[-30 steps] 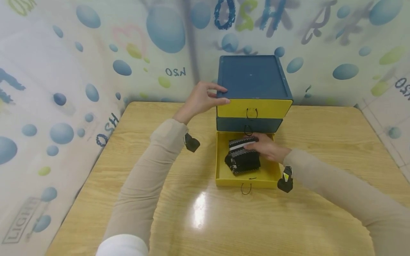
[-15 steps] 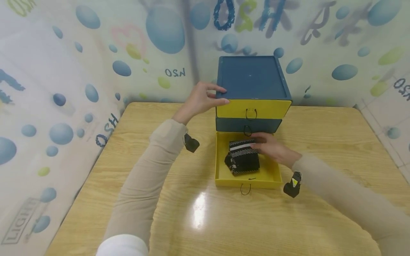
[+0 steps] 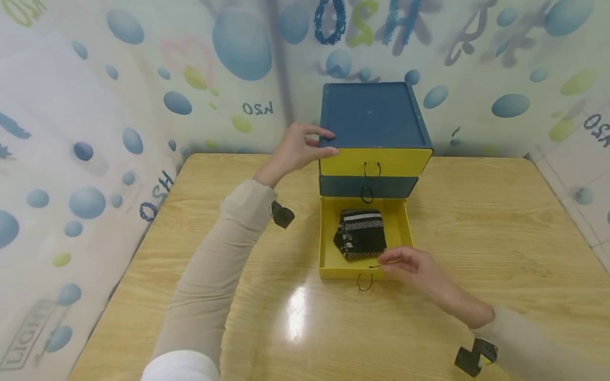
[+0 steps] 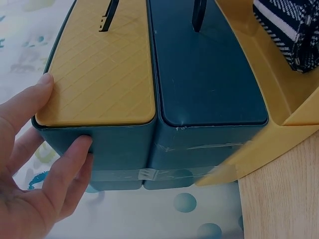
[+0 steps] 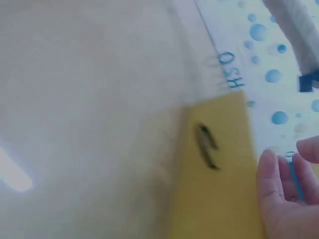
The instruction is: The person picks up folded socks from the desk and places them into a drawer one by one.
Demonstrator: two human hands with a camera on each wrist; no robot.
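Note:
In the head view, my left hand (image 3: 305,145) grips the front left corner of a blue two-tier drawer box (image 3: 371,114). Thumb and fingers lie on both sides of that corner, close up in the left wrist view. The lower yellow drawer (image 3: 329,264) stands pulled out in front. Inside it lies a folded black cloth bundle with white stripes (image 3: 362,235). My right hand (image 3: 419,270) is over the drawer's front right corner, fingers loosely bent and holding nothing. The right wrist view shows its fingers (image 5: 271,184) beside the yellow drawer front.
The upper yellow drawer (image 3: 343,161) is closed and has a black loop handle (image 3: 372,169). Another loop handle (image 3: 365,283) hangs on the pulled-out drawer. All stands on a wooden table (image 3: 267,317), with a patterned wall (image 3: 238,95) behind and at the sides.
My right hand has let go of the striped bundle and moved back toward me and right, to the drawer's front corner. The bundle stays in the drawer; my left hand keeps its place.

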